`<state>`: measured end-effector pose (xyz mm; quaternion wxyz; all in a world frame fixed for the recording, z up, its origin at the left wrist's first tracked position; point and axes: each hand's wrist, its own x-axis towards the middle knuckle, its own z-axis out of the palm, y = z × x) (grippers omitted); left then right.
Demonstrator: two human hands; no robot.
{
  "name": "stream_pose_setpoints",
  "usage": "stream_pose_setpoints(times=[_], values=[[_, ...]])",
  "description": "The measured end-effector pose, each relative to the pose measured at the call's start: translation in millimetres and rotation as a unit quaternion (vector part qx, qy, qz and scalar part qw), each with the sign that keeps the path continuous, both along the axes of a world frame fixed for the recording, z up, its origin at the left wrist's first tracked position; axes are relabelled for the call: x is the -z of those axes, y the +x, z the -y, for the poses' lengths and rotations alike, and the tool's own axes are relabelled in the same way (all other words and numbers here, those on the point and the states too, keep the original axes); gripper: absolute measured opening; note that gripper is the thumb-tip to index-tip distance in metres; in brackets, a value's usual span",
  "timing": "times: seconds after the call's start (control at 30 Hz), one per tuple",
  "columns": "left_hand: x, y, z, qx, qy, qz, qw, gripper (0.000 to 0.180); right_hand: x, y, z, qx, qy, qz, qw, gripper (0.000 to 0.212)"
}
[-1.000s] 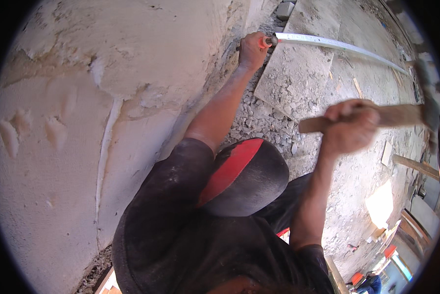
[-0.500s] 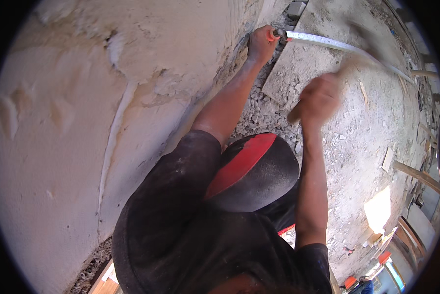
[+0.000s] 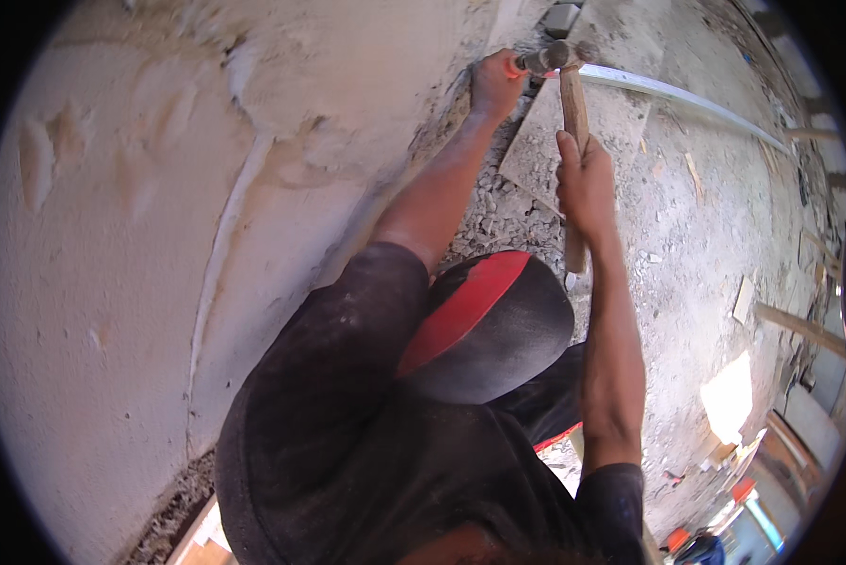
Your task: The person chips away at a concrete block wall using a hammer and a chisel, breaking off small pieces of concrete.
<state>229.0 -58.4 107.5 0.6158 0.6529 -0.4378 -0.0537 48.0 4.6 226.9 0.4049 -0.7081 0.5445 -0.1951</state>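
At the foot of the wall, my left hand is closed around what looks like a chisel, with a bit of orange-red by the fingers and a dark metal end sticking out. Its working tip is hidden. My right hand grips the wooden handle of a hammer. The dark hammer head is right at the chisel's end, seemingly touching it. Just beyond lies a long pale strip, curving off to the right across the floor.
A cracked plaster wall rises on the left. Grey rubble lies along its foot, beside a flat board or slab. A wooden pole and scraps of wood lie at the right. My bent knee is between my arms.
The hammer has swung from a blurred, raised position on the right over to the chisel's end. My left hand has stayed almost in place.
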Motion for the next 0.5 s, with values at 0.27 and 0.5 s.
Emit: stream_pose_setpoints(times=[0.27, 0.5], values=[[4, 8, 1, 0.021, 0.016, -0.034, 0.999, 0.014, -58, 20, -26, 0.154, -0.229, 0.49, 0.827, 0.043], [19, 19, 1, -0.011, 0.021, 0.01, 1.0, 0.032, -41, -16, -21, 0.019, -0.024, 0.113, 0.993, 0.04]])
